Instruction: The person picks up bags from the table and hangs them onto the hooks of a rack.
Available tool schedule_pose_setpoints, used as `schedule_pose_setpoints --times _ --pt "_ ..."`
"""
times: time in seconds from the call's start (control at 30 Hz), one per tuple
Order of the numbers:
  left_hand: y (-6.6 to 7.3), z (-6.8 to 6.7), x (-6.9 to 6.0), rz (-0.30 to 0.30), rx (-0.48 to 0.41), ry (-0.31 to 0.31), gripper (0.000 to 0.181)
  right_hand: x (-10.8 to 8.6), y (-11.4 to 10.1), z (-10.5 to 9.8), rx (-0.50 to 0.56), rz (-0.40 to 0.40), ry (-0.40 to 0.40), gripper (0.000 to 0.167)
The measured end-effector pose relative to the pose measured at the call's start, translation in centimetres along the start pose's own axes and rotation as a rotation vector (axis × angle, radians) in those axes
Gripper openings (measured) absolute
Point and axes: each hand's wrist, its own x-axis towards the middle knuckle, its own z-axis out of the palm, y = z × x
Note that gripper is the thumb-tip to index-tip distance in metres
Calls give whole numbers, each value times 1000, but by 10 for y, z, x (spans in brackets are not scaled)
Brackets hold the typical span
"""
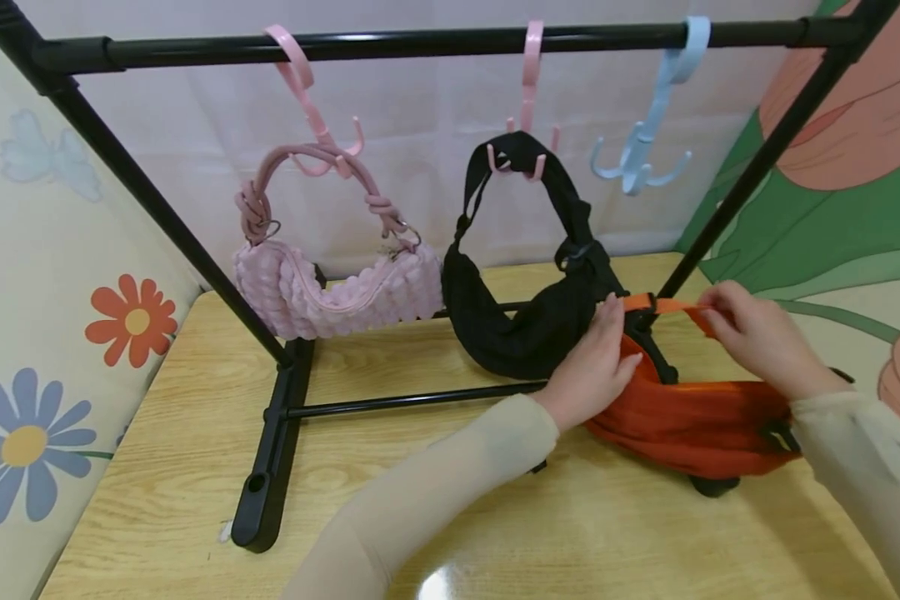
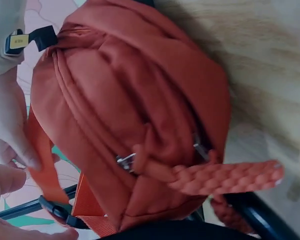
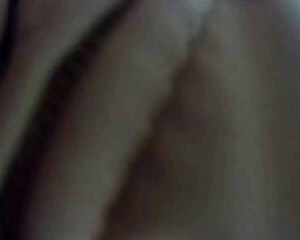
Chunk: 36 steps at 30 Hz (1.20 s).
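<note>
An orange-red sling bag (image 1: 690,425) lies at the right foot of the black rack, with braided zipper pulls (image 2: 230,177) in the left wrist view. My right hand (image 1: 757,337) pinches its bright orange strap (image 1: 675,305) to the right of a black buckle (image 2: 65,215). My left hand (image 1: 588,367) is at the bag's left end, fingers straight and thumb spread, its fingertips beside the strap and buckle. Just behind the left hand hangs a black shoulder bag (image 1: 510,333), looped over a pink hook (image 1: 531,92). The right wrist view is too dark and blurred to read.
A pink puffy handbag (image 1: 337,287) hangs from another pink hook (image 1: 315,108) at the left. The light blue hook (image 1: 641,142) at the right carries nothing. The black rack's top bar (image 1: 420,43) spans above, its lower bar (image 1: 412,402) crossing the wooden table (image 1: 390,467).
</note>
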Motion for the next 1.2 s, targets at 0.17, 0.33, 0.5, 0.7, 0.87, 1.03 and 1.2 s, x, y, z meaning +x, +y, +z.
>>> schedule_pose_setpoints --times 0.17,0.33,0.5,0.7,0.87,1.03,1.2 --pt "8 -2 7 -22 42 2 68 -2 -10 -7 2 -38 95 10" --pt "12 -4 11 -52 41 -4 69 -5 -20 -14 32 -48 131 13" --pt "17 -7 14 -36 88 30 66 -8 -32 -21 68 -102 235 17" --pt "24 -14 17 0 119 139 50 -10 -45 -28 114 -130 292 17" --pt "26 -22 14 31 78 161 36 -10 -48 -29 107 -117 296 20" --pt "27 -30 12 28 -20 173 40 -10 -49 -31 116 -78 262 21" --pt "31 -36 11 14 -135 193 43 -12 -44 -33 127 -32 238 20"
